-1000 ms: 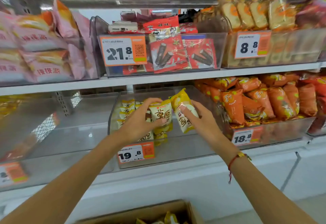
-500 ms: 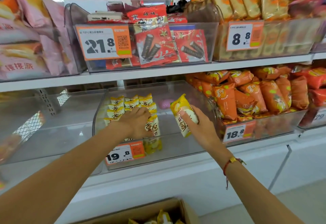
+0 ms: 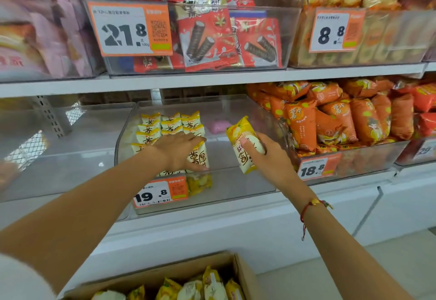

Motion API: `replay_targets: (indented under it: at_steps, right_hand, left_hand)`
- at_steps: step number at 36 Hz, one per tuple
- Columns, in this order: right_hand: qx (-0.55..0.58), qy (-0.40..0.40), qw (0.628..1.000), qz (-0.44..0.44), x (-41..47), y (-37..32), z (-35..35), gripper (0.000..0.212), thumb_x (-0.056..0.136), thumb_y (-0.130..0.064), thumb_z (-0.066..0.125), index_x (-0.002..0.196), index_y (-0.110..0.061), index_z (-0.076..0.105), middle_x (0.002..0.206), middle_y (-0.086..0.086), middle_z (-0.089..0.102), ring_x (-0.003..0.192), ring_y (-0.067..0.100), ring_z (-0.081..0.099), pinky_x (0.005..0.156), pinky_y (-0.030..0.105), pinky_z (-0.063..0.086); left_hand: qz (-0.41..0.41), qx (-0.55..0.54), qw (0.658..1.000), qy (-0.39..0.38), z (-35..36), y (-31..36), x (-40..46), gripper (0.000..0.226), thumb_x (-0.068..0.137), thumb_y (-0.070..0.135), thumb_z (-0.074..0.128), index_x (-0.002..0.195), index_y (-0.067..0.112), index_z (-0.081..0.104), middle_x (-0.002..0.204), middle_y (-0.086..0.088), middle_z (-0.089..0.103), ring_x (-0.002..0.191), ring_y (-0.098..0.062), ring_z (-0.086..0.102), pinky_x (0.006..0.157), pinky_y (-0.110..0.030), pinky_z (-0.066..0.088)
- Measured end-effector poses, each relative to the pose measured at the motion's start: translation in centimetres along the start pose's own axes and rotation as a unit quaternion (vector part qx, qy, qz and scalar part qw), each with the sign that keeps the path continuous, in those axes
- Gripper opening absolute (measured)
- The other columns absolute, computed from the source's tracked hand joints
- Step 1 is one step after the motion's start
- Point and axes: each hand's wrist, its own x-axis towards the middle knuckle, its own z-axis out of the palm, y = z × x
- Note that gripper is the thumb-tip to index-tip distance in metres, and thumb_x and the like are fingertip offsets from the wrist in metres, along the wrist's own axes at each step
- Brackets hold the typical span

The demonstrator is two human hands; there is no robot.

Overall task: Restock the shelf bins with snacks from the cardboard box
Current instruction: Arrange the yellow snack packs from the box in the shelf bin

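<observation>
Restocking in progress at mid-frame bin: one packet in hand, one row being steadied.

Right hand (image 3: 266, 155) has thumb and fingers curled round one yellow snack packet (image 3: 244, 145), held tilted just above the clear bin (image 3: 236, 188); left hand (image 3: 178, 151) lies with fingers nearly straight on the stacked packets (image 3: 165, 126), gripping nothing. Risks: the standing front packets may topple when that hand lifts; the held packet could slip. Count: roughly ten packets visible in the bin, at least five in the cardboard box (image 3: 245, 273) at the lower edge; three price tags legible, a fourth partly.
</observation>
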Motion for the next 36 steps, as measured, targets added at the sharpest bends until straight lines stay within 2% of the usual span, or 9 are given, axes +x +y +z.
replay_targets:
  at_steps: [4, 8, 12, 20, 23, 28, 33, 34, 36]
  right_hand:
    - [0.019, 0.004, 1.0, 0.006, -0.3, -0.2, 0.0, 0.042, 0.092, -0.053, 0.05, 0.124, -0.027, 0.055, 0.114, 0.001, 0.065, 0.105, 0.024, 0.062, 0.093, 0.046, 0.048]
    - [0.033, 0.0, 0.999, 0.009, -0.2, -0.2, 0.2, 0.045, 0.091, -0.054, 0.051, 0.126, -0.026, 0.055, 0.117, 0.002, 0.065, 0.107, 0.025, 0.061, 0.095, 0.049, 0.047]
    - [0.031, -0.009, 0.999, 0.012, 0.1, -0.1, 0.2, 0.041, 0.091, -0.054, 0.05, 0.124, -0.03, 0.055, 0.116, 0.001, 0.065, 0.107, 0.025, 0.061, 0.095, 0.05, 0.047]
    - [0.011, -0.011, 1.0, 0.009, -0.1, -0.2, 0.1, 0.043, 0.091, -0.056, 0.049, 0.125, -0.03, 0.055, 0.116, 0.001, 0.065, 0.108, 0.026, 0.061, 0.095, 0.051, 0.046]
    - [0.017, -0.011, 1.0, 0.01, -0.5, -0.5, 0.0, 0.043, 0.091, -0.055, 0.049, 0.125, -0.03, 0.055, 0.116, 0.0, 0.065, 0.107, 0.024, 0.061, 0.095, 0.05, 0.047]
    - [0.012, -0.033, 0.998, 0.054, 0.0, -1.1, 0.1, 0.044, 0.094, -0.052, 0.046, 0.131, -0.027, 0.048, 0.115, -0.001, 0.06, 0.108, 0.022, 0.057, 0.096, 0.041, 0.045]
    - [0.067, -0.112, 0.982, 0.138, 2.5, -2.9, -0.2, 0.022, 0.094, -0.03, 0.059, 0.103, -0.011, 0.054, 0.095, 0.004, 0.063, 0.082, 0.015, 0.061, 0.066, 0.019, 0.053]
    - [0.066, -0.118, 0.979, 0.155, 3.3, -3.4, -0.1, 0.026, 0.09, -0.027, 0.064, 0.106, -0.009, 0.053, 0.095, 0.005, 0.063, 0.079, 0.015, 0.062, 0.067, 0.023, 0.055]
    - [0.028, -0.127, 0.978, 0.161, 5.4, -3.8, 0.2, 0.063, 0.083, -0.028, 0.073, 0.131, -0.001, 0.044, 0.109, 0.011, 0.063, 0.077, 0.016, 0.064, 0.059, 0.029, 0.058]
  left_hand:
    - [0.003, -0.067, 0.998, 0.011, -0.7, -0.7, -0.4, 0.102, 0.071, 0.086, 0.026, 0.153, 0.028, 0.008, 0.161, 0.004, 0.009, 0.147, -0.019, 0.011, 0.118, -0.037, 0.014]
    - [0.028, -0.068, 0.995, 0.072, -1.1, -1.0, -1.0, 0.102, 0.069, 0.089, 0.006, 0.152, 0.031, -0.004, 0.16, 0.007, -0.009, 0.147, -0.013, -0.009, 0.117, -0.032, -0.005]
    - [0.082, 0.017, 0.996, 0.005, -0.4, -1.0, -0.5, 0.087, 0.08, 0.08, 0.025, 0.151, 0.038, -0.002, 0.161, 0.005, -0.002, 0.148, -0.015, -0.005, 0.12, -0.036, 0.001]
    - [0.076, 0.07, 0.995, 0.007, -0.4, -0.8, 0.8, 0.08, 0.085, 0.072, 0.035, 0.151, 0.039, 0.004, 0.161, 0.006, 0.011, 0.147, -0.019, 0.012, 0.118, -0.04, 0.017]
    - [0.045, 0.003, 0.999, 0.011, -0.2, -1.0, -0.1, 0.082, 0.085, 0.071, 0.039, 0.152, 0.037, 0.007, 0.161, 0.005, 0.009, 0.148, -0.019, 0.01, 0.119, -0.039, 0.015]
    - [-0.019, -0.205, 0.972, 0.111, 0.7, -0.8, -3.3, 0.074, 0.081, 0.07, 0.027, 0.147, 0.037, 0.03, 0.158, 0.007, 0.022, 0.145, -0.016, 0.019, 0.117, -0.037, 0.019]
    - [-0.038, -0.244, 0.958, 0.142, 1.9, -0.9, -4.3, 0.063, 0.088, 0.064, 0.035, 0.143, 0.035, 0.039, 0.152, 0.008, 0.035, 0.14, -0.013, 0.029, 0.113, -0.035, 0.024]
    - [-0.043, -0.254, 0.955, 0.144, 2.0, -1.0, -4.1, 0.064, 0.086, 0.066, 0.036, 0.142, 0.036, 0.041, 0.151, 0.009, 0.037, 0.139, -0.013, 0.031, 0.112, -0.036, 0.025]
    - [-0.044, -0.254, 0.955, 0.148, 2.1, -1.0, -3.6, 0.068, 0.082, 0.07, 0.037, 0.141, 0.038, 0.042, 0.149, 0.009, 0.041, 0.137, -0.014, 0.034, 0.112, -0.04, 0.03]
